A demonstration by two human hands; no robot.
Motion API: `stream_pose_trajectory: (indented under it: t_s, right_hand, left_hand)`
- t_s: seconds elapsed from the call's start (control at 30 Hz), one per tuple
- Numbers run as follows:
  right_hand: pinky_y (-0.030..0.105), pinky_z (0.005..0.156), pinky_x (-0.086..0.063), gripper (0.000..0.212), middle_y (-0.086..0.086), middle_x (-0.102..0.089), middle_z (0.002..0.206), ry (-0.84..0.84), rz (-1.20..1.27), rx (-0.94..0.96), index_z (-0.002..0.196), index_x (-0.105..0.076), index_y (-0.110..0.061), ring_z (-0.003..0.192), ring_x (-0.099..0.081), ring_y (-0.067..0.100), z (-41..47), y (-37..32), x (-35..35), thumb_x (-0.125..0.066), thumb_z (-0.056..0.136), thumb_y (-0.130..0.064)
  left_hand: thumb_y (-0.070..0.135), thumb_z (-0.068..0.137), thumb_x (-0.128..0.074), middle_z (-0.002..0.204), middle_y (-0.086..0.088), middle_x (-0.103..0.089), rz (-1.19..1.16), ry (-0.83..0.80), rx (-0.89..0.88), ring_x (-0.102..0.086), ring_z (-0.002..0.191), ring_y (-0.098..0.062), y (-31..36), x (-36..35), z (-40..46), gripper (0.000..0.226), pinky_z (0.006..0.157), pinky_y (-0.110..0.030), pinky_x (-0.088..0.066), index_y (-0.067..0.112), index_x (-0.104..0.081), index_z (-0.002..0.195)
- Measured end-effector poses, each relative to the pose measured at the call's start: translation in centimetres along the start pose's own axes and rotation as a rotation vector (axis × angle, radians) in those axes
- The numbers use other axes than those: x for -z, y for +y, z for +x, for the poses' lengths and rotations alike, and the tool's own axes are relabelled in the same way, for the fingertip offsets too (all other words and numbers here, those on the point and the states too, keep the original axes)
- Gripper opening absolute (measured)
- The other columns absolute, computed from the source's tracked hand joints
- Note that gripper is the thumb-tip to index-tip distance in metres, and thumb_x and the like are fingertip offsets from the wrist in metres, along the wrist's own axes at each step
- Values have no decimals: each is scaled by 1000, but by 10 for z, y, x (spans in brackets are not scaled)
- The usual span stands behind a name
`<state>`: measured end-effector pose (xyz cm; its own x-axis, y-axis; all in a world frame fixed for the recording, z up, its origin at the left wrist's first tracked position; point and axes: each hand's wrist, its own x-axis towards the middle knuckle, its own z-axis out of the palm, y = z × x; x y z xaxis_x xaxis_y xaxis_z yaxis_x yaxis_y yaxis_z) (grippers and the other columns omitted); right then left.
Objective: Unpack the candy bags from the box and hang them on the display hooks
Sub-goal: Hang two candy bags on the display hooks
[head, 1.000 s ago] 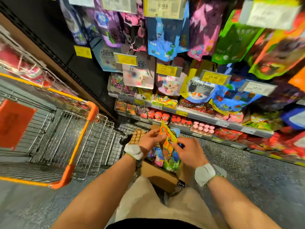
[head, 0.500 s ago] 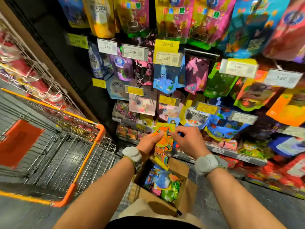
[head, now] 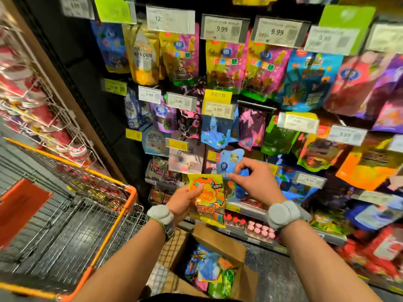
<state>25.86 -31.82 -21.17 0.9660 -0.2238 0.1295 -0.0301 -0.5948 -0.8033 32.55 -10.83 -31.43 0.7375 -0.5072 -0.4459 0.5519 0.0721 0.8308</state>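
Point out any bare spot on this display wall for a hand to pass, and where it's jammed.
Free: the dark back panel between the brown wooden upright and the leftmost hanging bags. Also the speckled grey floor right of the open cardboard box. Crowded: the overlapping hanging candy bags and price tags right of that panel.

An orange-handled wire cart [head: 72, 216] stands beside red-stocked wire racks [head: 41, 118].
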Motion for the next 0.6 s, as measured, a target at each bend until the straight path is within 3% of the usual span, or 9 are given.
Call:
stream_pose_trajectory:
  t_s: [0.13,0.23,0.33,0.47,0.53,0.6]
  right_hand:
    - [14,69,-45,31,-4,-59,75,75,150,-10,67,-55,-16,75,-58,3,12,-10,10,-80,76,-3]
    - [13,64,-46,30,0,-55,76,118,309,-19,69,-52,-10,68,-55,4,15,-18,13,-76,76,7]
    - [24,58,-52,30,7,-49,80,134,510,-79,71,-52,-7,64,-51,14,17,-26,14,-72,77,14]
    - [26,58,-52,30,6,-51,83,200,606,-128,73,-53,-9,69,-54,18,24,-34,13,-70,78,15]
    - [28,60,-54,28,8,-53,88,228,682,-148,79,-54,-9,70,-60,19,26,-38,15,-69,79,15]
    - [27,61,-57,30,8,-58,100,236,730,-178,96,-56,-9,77,-68,14,27,-39,15,-68,81,15]
  left_hand:
    - [32,85,-60,122,-19,-66,-95,-36,-72,-68,102,-32,26,-12,4,47,90,-58,-52,8,-58,125]
    - [31,88,-58,123,-19,-65,-133,-63,-135,-66,106,-31,44,-20,4,46,89,-52,-55,10,-56,128]
    - [32,89,-58,125,-19,-64,-141,-96,-178,-66,107,-33,57,-24,3,42,92,-55,-52,12,-58,126]
    - [27,89,-58,118,-18,-68,-142,-107,-203,-67,103,-33,73,-30,2,40,90,-59,-52,10,-58,125]
    - [25,88,-62,116,-19,-68,-132,-75,-229,-68,101,-34,81,-32,3,41,87,-58,-53,8,-59,125]
    - [22,87,-68,125,-27,-61,-104,-36,-238,-61,111,-43,87,-35,3,47,91,-66,-47,2,-57,128]
